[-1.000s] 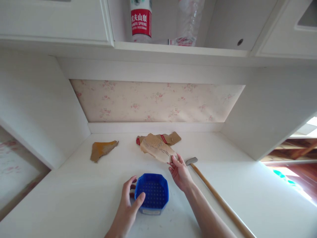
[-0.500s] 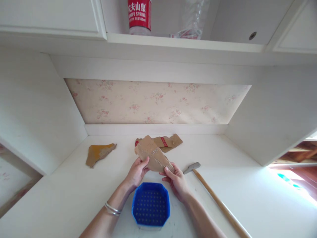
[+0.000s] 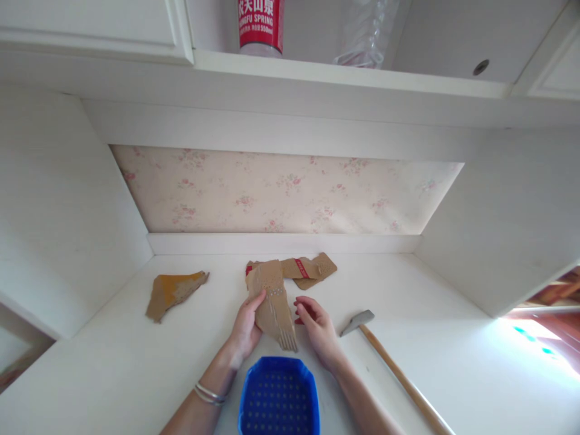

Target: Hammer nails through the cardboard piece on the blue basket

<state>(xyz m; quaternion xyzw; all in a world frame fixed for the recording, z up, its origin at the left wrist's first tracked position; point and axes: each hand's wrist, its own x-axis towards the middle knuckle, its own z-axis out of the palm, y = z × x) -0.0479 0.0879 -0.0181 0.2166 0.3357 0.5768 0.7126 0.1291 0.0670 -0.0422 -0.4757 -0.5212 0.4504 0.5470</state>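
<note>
My left hand (image 3: pixel 247 325) grips a torn piece of cardboard (image 3: pixel 273 302) by its left edge, thumb on top. The piece points toward me, with a row of small holes across it and a frayed, ridged lower end. My right hand (image 3: pixel 316 325) is just right of it, apart from the cardboard, fingers loosely curled and thumb separate, holding nothing. Below both hands stands a blue plastic basket (image 3: pixel 313 393) with a pattern of small holes in its bottom. Behind the held piece lie more cardboard scraps (image 3: pixel 317 269) with red tape on them, partly covered by it.
A torn scrap with a yellow patch (image 3: pixel 174 290) lies on the left of the white counter (image 3: pixel 109 374). To the right rests a wooden-handled tool with a grey metal head (image 3: pixel 362 317). Overhead, a shelf (image 3: pixel 317 72) holds a red-labelled bottle (image 3: pixel 261 27) and clear plastic (image 3: pixel 367 36).
My right hand has let go of the cardboard and sits beside it. The piece has turned so its frayed end points down toward the basket. The view has shifted slightly.
</note>
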